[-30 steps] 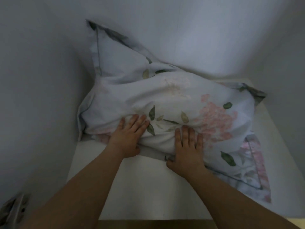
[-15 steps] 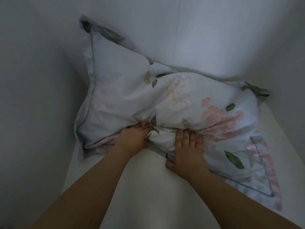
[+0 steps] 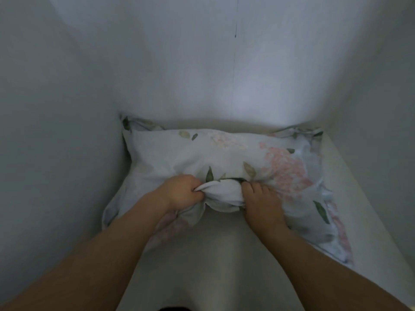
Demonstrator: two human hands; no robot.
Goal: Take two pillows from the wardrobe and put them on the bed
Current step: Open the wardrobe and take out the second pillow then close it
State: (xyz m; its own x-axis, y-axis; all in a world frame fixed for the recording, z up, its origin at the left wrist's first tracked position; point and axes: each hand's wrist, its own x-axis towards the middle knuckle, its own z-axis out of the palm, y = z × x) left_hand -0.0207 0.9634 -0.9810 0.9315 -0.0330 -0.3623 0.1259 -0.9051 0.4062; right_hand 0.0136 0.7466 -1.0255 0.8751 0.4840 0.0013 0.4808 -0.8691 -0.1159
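A pale pillow (image 3: 170,158) printed with pink flowers and green leaves lies flat on a white wardrobe shelf (image 3: 213,261), pushed against the back wall. My left hand (image 3: 183,193) is clenched on a bunched fold of the pillow's near edge. My right hand (image 3: 260,203) grips the same bunched fabric from the right, fingers dug into it. A flat fabric flap (image 3: 334,232) trails toward the right front of the shelf. I cannot tell whether a second pillow lies underneath.
White wardrobe walls close in on the left (image 3: 56,142), at the back (image 3: 224,75) and on the right (image 3: 381,131). The back wall has a thin vertical seam (image 3: 234,52).
The pillow's raised left corner has dropped and the pillow now lies flat. Both hands have gone from resting flat on it to clenching bunched fabric at its near edge.
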